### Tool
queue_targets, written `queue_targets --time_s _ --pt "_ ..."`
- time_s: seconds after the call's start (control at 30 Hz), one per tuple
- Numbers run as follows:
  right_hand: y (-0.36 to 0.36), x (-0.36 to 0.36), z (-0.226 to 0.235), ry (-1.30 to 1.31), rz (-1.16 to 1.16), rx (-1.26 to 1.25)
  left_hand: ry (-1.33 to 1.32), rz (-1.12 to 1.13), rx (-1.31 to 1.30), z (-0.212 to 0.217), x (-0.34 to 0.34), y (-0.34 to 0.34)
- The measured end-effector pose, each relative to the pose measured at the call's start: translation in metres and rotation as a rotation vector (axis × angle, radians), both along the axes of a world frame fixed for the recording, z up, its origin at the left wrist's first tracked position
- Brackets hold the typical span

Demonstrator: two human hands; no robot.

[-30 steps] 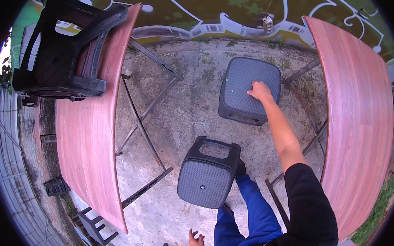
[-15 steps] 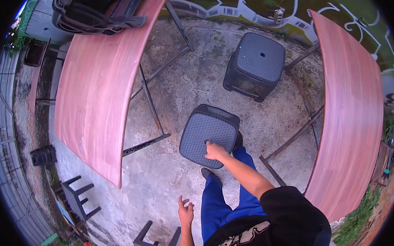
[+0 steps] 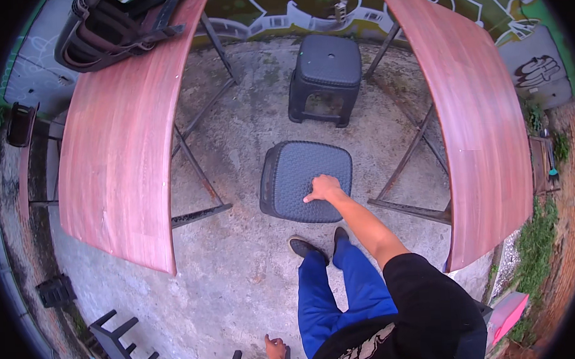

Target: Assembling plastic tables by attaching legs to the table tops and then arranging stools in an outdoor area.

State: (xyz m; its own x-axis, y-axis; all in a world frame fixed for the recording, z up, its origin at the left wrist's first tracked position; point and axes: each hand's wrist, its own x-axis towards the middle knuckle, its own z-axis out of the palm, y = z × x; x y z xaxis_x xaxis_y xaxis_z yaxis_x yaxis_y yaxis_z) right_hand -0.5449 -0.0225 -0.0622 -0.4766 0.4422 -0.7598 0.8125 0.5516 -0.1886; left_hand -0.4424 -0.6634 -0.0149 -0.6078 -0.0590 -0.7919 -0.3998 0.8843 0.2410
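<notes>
A dark grey plastic stool with a woven-pattern square seat is in front of my feet. My right hand is closed at the seat's middle, its fingers curled down and out of sight, the thumb lying along the surface. Whatever hole the seat has there is covered by the hand. Low in the view, my left hand hangs by my left leg with its fingers loosely apart and nothing in it. A second matching stool stands upright beyond the first.
Pink wood-topped tables stand at the left and right, with metal legs reaching inward. Stacked dark chairs lie on the left table. An overturned dark stool is at lower left. A painted wall closes the far side.
The near stool has turned and shifted slightly away from my feet, with my right hand on it. My left hand has lowered. The view has swung to the right.
</notes>
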Motion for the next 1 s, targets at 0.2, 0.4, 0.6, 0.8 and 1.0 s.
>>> queue_targets --time_s 0.2,0.4,0.6,0.8,1.0 --pt "0.02 0.062 -0.004 -0.117 -0.091 0.077 -0.016 0.07 0.202 0.009 -0.06 0.088" --pt "0.043 0.113 -0.02 -0.139 -0.182 0.11 0.027 0.022 0.404 0.037 -0.077 0.143" --pt "0.056 0.179 -0.064 -0.113 -0.193 0.011 -0.043 -0.087 0.314 0.029 -0.058 0.128" --pt "0.044 0.186 -0.062 0.09 -0.621 -0.007 -0.144 -0.158 0.159 0.029 -0.061 0.099" --pt "0.037 0.166 -0.073 0.091 -0.98 0.095 -0.121 -0.236 0.185 0.034 -0.113 0.145"
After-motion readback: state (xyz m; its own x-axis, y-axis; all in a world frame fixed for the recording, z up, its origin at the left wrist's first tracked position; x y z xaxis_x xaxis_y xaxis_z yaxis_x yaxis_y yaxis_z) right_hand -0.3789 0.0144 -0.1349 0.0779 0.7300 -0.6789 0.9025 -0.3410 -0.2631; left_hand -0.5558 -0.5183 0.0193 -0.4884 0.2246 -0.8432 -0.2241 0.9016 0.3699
